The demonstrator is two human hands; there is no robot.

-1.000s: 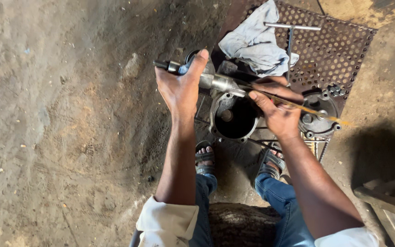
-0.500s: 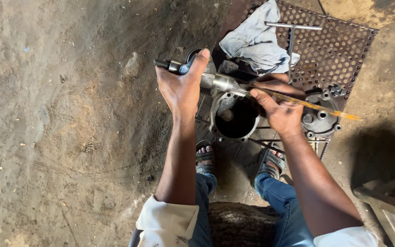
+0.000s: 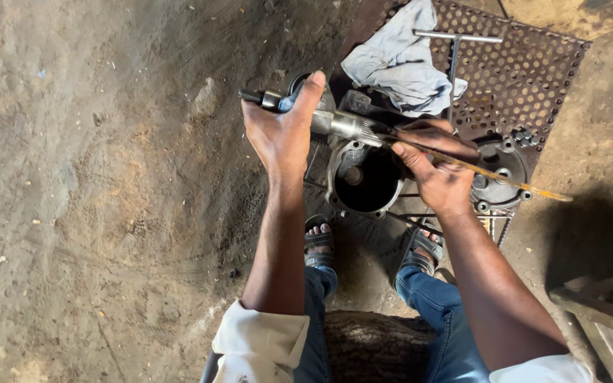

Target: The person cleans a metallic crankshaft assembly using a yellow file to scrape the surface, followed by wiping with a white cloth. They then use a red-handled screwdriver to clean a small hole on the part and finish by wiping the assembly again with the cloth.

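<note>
The left hand (image 3: 283, 135) was wrapped around a long grey steel shaft with a dark, narrower end (image 3: 342, 125), holding it level above the floor, fingers closed over its top and the thumb stretched out along it; it looked to me like a grip meant to keep the piece steady and turned toward the other hand. The right hand (image 3: 440, 174) pinched a thin wooden-handled brush or stick, yellowish and long (image 3: 494, 174), with its near tip laid against the bright splined section of the shaft, as if to work at the grooves there, while the far end pointed away to the person's right. The shaft hung directly over a round, dark, oily metal housing with an open bowl-like cavity (image 3: 365, 181), which stood on the ground between the sandalled feet, probably so that anything falling off would land in it. The shaft itself was dull silver in the middle, blackened at the left tip, and greasy-looking. Beyond the hands lay a crumpled pale blue-grey rag (image 3: 399, 60) and a T-shaped steel wrench (image 3: 454, 53) on a rusty perforated metal sheet (image 3: 533, 78), all close by.
</note>
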